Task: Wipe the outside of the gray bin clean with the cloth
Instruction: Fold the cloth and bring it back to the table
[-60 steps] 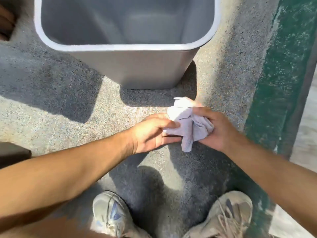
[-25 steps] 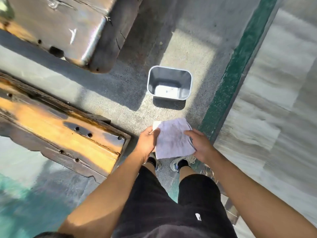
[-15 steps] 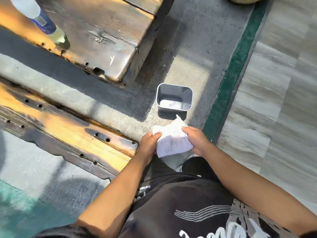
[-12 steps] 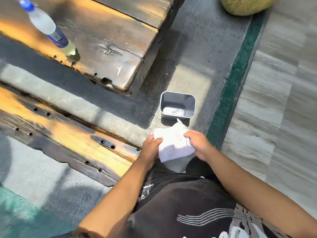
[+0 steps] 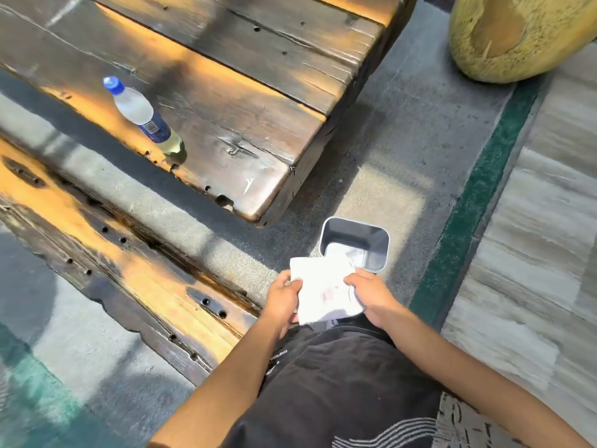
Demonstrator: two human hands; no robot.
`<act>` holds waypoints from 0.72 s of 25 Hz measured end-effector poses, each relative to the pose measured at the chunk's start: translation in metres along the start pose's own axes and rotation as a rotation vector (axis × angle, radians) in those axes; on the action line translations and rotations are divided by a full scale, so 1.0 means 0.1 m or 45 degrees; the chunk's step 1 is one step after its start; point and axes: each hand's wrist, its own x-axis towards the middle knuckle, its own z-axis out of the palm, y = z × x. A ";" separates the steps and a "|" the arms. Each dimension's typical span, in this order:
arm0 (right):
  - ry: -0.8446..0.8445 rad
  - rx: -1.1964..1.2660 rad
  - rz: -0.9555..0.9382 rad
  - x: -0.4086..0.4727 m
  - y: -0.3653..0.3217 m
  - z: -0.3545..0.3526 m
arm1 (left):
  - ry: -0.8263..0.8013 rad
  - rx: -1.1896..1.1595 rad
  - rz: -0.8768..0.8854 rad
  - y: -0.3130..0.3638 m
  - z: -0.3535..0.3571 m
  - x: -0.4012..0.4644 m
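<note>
The small gray bin [image 5: 371, 232] stands upright on the speckled floor, seen from above, its inside bare. A white cloth [image 5: 323, 291] with a faint reddish stain is spread flat between both hands, held well above the floor; its far edge covers the bin's near-left corner from view. My left hand [image 5: 284, 297] pinches the cloth's left edge. My right hand [image 5: 368, 292] grips the right edge.
A dark wooden table [image 5: 242, 101] with a plastic bottle [image 5: 142, 116] on it stands to the left. A wooden bench [image 5: 135, 273] runs below it. A yellowish round object [image 5: 513, 33] sits at the top right. A green strip [image 5: 465, 221] borders pale tiles.
The view has risen from close to the bin to standing height. The crumpled cloth has been spread flat between both hands, and the bottle and table have come into view.
</note>
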 end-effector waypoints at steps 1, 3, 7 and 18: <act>-0.021 -0.037 -0.010 0.09 -0.18 -0.03 | 0.058 -0.001 0.033 0.11 0.04 0.04; -0.058 -0.118 -0.028 0.20 -0.54 -0.05 | 0.152 -0.032 0.092 0.30 0.12 0.10; -0.274 -0.176 -0.023 0.46 -1.09 -0.01 | 0.296 -0.138 0.175 0.65 0.21 0.19; -0.444 -0.418 0.288 1.08 -2.06 0.72 | 0.373 -0.249 0.202 1.26 -0.16 0.73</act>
